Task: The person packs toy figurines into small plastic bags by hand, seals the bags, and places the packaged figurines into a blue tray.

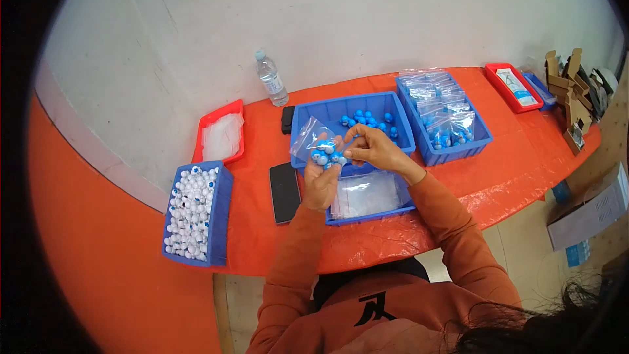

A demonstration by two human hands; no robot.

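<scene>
A clear zip bag (325,151) with several blue and white balls inside lies in my left hand (321,183), whose fingers are wrapped round it from below. My right hand (375,149) is at the bag's right side, thumb and forefinger pinched at its edge. Behind both hands stands a blue bin (354,102) holding loose blue balls (367,120). Below them, nearer my body, a blue tray (407,206) holds a stack of flat clear bags (367,194).
At the left are a blue bin (221,213) of white balls, a red tray (203,120) of clear bags, a black phone (284,193) and a bottle (272,80). To the right stand a blue bin (466,151) of filled bags, a red tray (521,106) and cardboard pieces (576,105).
</scene>
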